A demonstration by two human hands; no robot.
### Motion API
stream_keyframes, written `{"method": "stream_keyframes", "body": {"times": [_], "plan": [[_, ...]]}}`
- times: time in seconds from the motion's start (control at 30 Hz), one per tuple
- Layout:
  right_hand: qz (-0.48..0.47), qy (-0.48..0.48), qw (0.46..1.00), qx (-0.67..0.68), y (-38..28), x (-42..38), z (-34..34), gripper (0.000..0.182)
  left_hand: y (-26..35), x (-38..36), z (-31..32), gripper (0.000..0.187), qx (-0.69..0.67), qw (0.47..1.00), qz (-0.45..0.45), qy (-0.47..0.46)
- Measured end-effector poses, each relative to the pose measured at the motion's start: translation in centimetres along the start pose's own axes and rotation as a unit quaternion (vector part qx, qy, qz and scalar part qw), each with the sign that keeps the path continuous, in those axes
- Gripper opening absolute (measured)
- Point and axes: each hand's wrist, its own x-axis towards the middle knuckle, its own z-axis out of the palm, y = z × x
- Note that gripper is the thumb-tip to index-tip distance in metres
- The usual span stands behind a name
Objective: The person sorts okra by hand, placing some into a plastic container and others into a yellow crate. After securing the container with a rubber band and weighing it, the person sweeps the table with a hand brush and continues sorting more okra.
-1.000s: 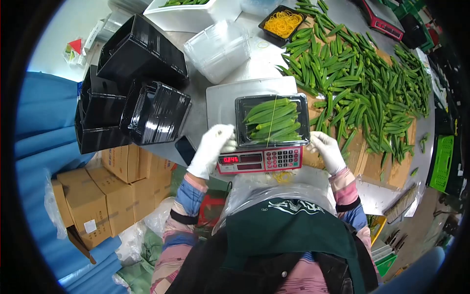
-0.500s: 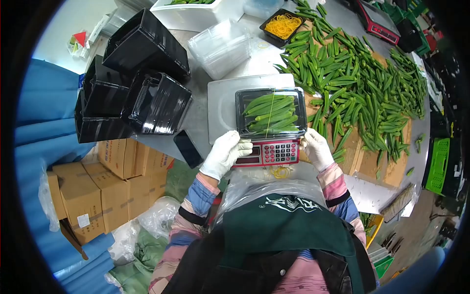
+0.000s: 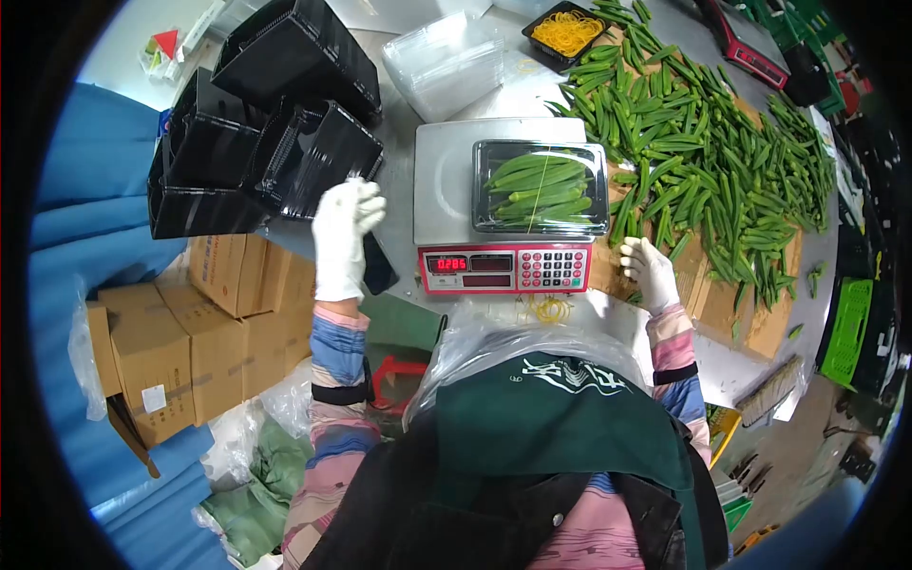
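A clear-lidded black tray of okra point(image 3: 540, 187), with a yellow band around it, rests on the metal plate of the red scale point(image 3: 503, 270), whose display is lit. My left hand point(image 3: 344, 237), in a white glove, is beside the stacked black trays point(image 3: 318, 157), fingers apart and slightly curled, with nothing seen in it. My right hand point(image 3: 652, 274), also gloved, is over the cardboard right of the scale, near the okra pile point(image 3: 703, 161). Its fingers are apart and empty.
Clear plastic lids point(image 3: 445, 66) are stacked behind the scale. A black tray of yellow rubber bands point(image 3: 567, 34) stands at the back. Loose bands point(image 3: 549, 309) lie before the scale. Dark phone point(image 3: 380, 266) beside my left hand. A second red scale point(image 3: 750, 57) is back right.
Both hands have let go of the packed tray. My left hand has moved left and up to the black trays; my right hand has moved right. The scale display has come into view.
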Motion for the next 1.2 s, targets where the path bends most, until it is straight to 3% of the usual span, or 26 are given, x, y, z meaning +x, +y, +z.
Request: {"method": "stream_keyframes", "body": {"times": [0.2, 0.43, 0.6, 0.7, 0.73, 0.8, 0.93, 1.0, 1.13, 1.2], "plan": [[-0.076, 0.026, 0.995, -0.059, -2.9, -1.1, 2.5, 0.035, 1.5, 0.0, -3.4, 0.035, -0.031, 0.983, 0.073, 0.166], [-0.101, 0.029, 0.985, -0.135, -6.2, -0.1, 6.4, 0.031, 2.3, 0.5, -4.0, 0.035, 0.062, 0.959, 0.13, 0.243], [-0.082, -0.019, 0.97, -0.23, -6.9, 0.4, 8.6, 0.023, 1.8, 2.2, -2.6, 0.03, 0.097, 0.95, 0.168, 0.245], [-0.086, -0.038, 0.982, -0.164, -7.3, 0.4, 9.2, 0.015, 1.0, 3.3, -2.4, 0.027, 0.137, 0.939, 0.214, 0.232], [-0.04, -0.029, 0.982, -0.182, -7.4, 0.9, 8.4, 0.013, 0.9, 3.8, -2.3, 0.026, 0.151, 0.933, 0.235, 0.227], [0.036, -0.057, 0.998, 0.008, -7.7, 1.3, 7.2, 0.013, 1.2, 4.0, -2.0, 0.023, 0.173, 0.926, 0.24, 0.234], [0.05, -0.062, 0.992, 0.102, -10.4, 1.4, 5.8, 0.026, 1.9, 3.7, -0.4, 0.02, 0.227, 0.906, 0.254, 0.252], [0.038, -0.022, 0.99, 0.13, -11.4, 2.8, 4.3, 0.03, 2.2, 3.3, -0.2, 0.02, 0.317, 0.879, 0.25, 0.255], [-0.042, 0.044, 0.973, 0.223, -14.1, 7.6, 0.7, 0.031, 1.2, 3.9, -0.3, 0.02, 0.254, 0.902, 0.254, 0.241], [-0.093, 0.023, 0.959, 0.268, -15.2, 11.7, -1.7, 0.029, 1.2, 4.1, -0.2, 0.021, 0.239, 0.909, 0.249, 0.235]]}}
